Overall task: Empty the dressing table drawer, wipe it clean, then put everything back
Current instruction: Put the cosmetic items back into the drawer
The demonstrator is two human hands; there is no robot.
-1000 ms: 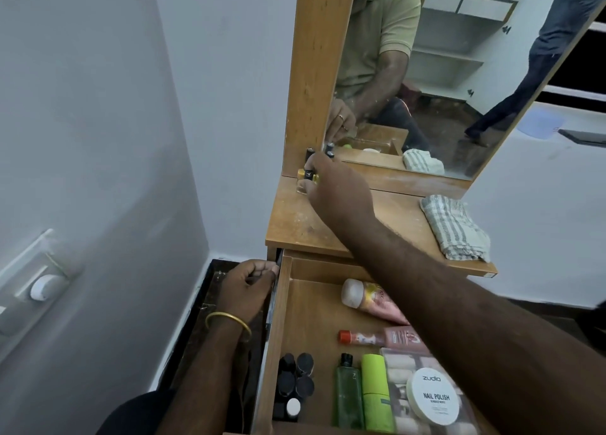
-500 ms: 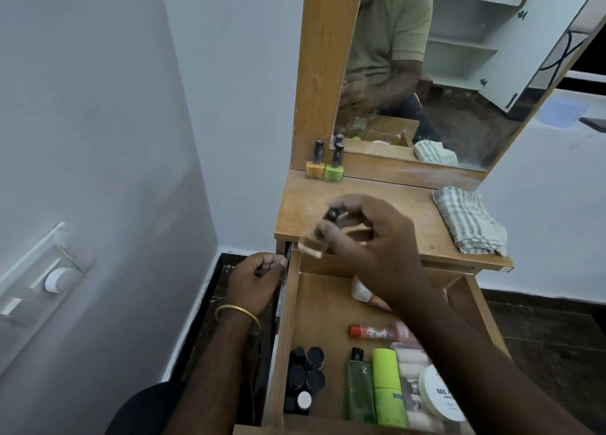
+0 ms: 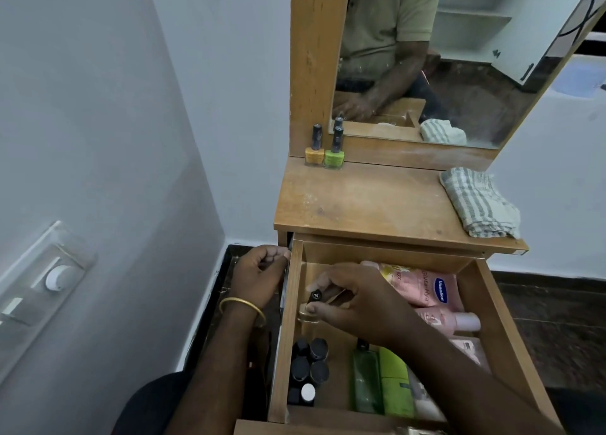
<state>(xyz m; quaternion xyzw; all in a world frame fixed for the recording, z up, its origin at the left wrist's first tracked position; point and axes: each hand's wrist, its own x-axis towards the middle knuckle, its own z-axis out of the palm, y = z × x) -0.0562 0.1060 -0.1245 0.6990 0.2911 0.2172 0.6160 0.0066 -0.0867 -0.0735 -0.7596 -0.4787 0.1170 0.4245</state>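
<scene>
Emptying is the step in hand, by my reading: the drawer (image 3: 485, 290) stands pulled out and largely full. Right hand (image 3: 357, 298) pinches a clear nail-polish bottle (image 3: 311, 310) by its black cap, low in the drawer's 10 o'clock corner. Left hand (image 3: 262, 270) curls on the drawer's outer left edge, steadying it. Two polish bottles (image 3: 324, 154) stand on the tabletop (image 3: 367, 205) at 11 o'clock; the striped cloth (image 3: 480, 203) lies at 2 o'clock. Next move calls for lifting the bottle upright and standing it beside that pair.
</scene>
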